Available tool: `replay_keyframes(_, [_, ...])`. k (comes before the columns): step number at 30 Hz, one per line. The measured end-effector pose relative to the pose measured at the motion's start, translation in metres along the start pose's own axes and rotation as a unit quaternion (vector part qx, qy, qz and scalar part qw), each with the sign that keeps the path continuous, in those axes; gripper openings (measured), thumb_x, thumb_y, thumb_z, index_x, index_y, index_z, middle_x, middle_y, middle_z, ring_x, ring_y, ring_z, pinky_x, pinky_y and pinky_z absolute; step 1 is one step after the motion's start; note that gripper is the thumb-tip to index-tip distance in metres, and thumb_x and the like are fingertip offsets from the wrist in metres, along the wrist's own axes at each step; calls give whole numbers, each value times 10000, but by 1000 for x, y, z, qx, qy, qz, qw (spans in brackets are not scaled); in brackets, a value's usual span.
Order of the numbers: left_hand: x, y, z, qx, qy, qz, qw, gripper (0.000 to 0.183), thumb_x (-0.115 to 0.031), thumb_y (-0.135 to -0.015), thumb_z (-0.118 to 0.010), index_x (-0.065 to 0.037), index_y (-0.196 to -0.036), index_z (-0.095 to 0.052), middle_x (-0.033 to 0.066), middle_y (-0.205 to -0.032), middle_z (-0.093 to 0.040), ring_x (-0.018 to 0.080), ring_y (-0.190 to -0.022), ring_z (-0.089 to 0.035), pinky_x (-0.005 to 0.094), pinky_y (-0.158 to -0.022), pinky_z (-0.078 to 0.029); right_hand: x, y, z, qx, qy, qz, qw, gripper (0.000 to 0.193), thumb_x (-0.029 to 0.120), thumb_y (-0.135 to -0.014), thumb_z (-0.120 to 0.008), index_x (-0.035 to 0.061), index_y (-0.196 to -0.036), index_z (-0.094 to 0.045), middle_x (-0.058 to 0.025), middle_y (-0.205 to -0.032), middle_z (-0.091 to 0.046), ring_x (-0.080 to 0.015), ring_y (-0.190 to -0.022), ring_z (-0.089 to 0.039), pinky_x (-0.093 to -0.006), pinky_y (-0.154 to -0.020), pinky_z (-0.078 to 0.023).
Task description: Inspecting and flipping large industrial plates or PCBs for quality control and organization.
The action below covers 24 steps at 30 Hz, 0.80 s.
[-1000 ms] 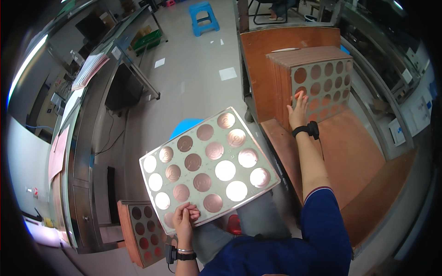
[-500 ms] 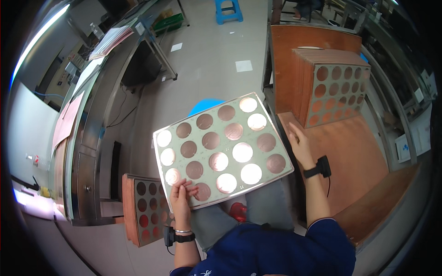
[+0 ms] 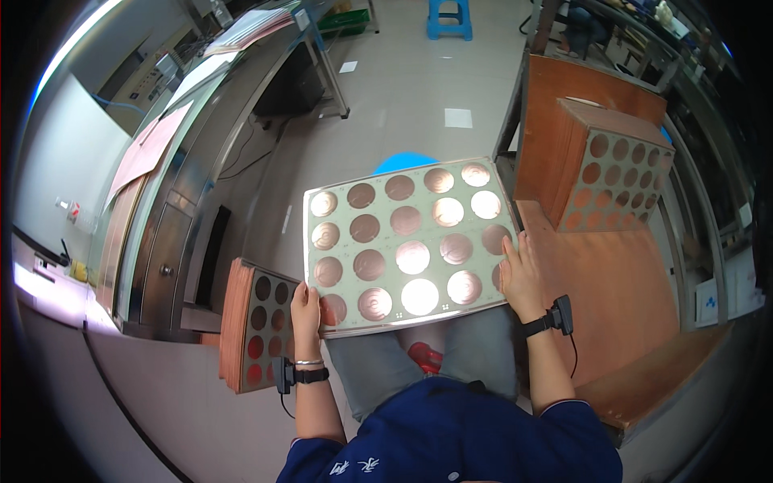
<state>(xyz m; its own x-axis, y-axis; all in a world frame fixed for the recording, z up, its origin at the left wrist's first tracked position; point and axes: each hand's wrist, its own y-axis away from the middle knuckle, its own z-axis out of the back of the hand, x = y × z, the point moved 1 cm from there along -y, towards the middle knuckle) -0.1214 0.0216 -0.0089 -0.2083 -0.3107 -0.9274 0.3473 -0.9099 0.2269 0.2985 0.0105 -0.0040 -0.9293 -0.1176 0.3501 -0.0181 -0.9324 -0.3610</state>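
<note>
Panel (image 3: 412, 241), pale green with rows of shiny copper-coloured discs, is over your lap, between your two hands. Your left hand (image 3: 306, 314) is at its left edge, where the fingers pinch it just above the near left corner. Your right hand (image 3: 523, 278) is at the opposite edge, its fingers slightly apart and overlapping the outermost discs; whether they grip or only rest there, you cannot tell from this view.

Compared with half a second ago, your right hand is on the panel rather than just beside it, and your left fingers have shifted from over its face near the corner to its left edge. The panel is also less slanted, its long edges closer to level.

On your right, a tall stack (image 3: 620, 181) of similar panels stands toward the far edge of the brown rack (image 3: 604, 278), well apart from your fingers. On your left, a smaller pile (image 3: 262, 326) of them stands near the near corner of the worktop (image 3: 192, 113), where a pink sheet (image 3: 153, 149) lies along the right edge.
</note>
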Motion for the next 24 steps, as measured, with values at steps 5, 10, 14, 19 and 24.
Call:
replay_keyframes(5, [-8, 9, 3, -64, 42, -73, 994, 319, -96, -921, -473, 97, -1171, -519, 64, -924, -617, 75, -735, -535, 214, -641, -430, -1, 0, -2, -5, -7, -14, 1000, 461, 158, -863, -521, 73, -1312, -455, -263, -1382, -352, -402, -1273, -353, -445, -1037, -318])
replay_keyframes(10, [-50, 48, 6, -91, 130, -48, 986, 299, -92, -934, -454, 100, -1146, -540, 121, -1025, -625, 113, -902, -575, 232, -788, -441, -3, -1, 6, 10, -119, -45, 992, 443, 112, -866, -496, 42, -1302, -461, -248, -1379, -371, -376, -1274, -371, -413, -1042, -315])
replay_keyframes(14, [-43, 57, 9, -110, 203, -102, 968, 291, -101, -939, -455, 103, -1120, -557, 122, -1029, -624, 124, -921, -578, 229, -801, -442, -8, -4, 17, -8, -247, -61, 967, 435, 40, -851, -475, 1, -1285, -465, -222, -1371, -401, -319, -1291, -376, -380, -1050, -307])
replay_keyframes(19, [-37, 61, 19, -111, 249, -121, 954, 292, -123, -948, -468, 94, -1117, -564, 115, -1034, -627, 127, -921, -578, 243, -818, -447, -24, -5, 30, -55, -649, -226, 725, 417, 136, -965, -455, 2, -1353, -385, -98, -1259, -521, -101, -968, -573, -209, -780, -478])
replay_keyframes(24, [-37, 64, 32, -68, 261, -102, 957, 281, -142, -949, -489, 72, -1105, -583, 88, -1014, -638, 118, -912, -581, 234, -818, -446, -12, -4, 61, -50, -688, -233, 686, 387, 176, -963, -468, -23, -1294, -447, -59, -1091, -607, -113, -922, -580, -217, -757, -470])
